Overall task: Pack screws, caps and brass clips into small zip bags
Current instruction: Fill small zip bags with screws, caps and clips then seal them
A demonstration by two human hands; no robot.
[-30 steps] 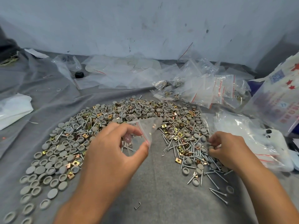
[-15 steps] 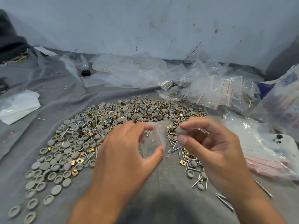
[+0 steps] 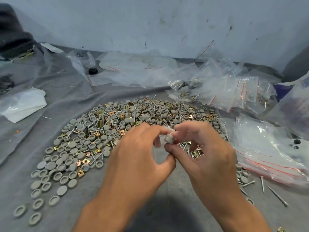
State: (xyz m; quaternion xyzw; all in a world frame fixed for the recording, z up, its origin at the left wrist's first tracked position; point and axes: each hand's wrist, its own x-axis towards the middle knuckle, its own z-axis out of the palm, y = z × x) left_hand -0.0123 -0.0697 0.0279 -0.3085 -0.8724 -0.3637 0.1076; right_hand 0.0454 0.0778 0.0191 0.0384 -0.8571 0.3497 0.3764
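Note:
A wide heap of grey caps (image 3: 71, 144), silver screws (image 3: 134, 114) and brass clips (image 3: 97, 133) lies on the grey cloth. Over its near edge my left hand (image 3: 138, 156) pinches a small clear zip bag (image 3: 158, 141), which is mostly hidden between my fingers. My right hand (image 3: 200, 148) meets it and holds grey caps (image 3: 169, 138) in its fingertips at the bag's mouth. A stack of empty zip bags with red seals (image 3: 267, 156) lies to the right.
Filled small bags (image 3: 217, 91) are piled at the back right, with loose clear plastic (image 3: 133, 71) behind the heap. A white plastic sheet (image 3: 23, 104) lies left. Loose screws (image 3: 277, 196) lie at the right front. The wall stands close behind.
My right hand left the pile at the right, came up with grey caps and now touches my left hand at the bag. The view shifted slightly.

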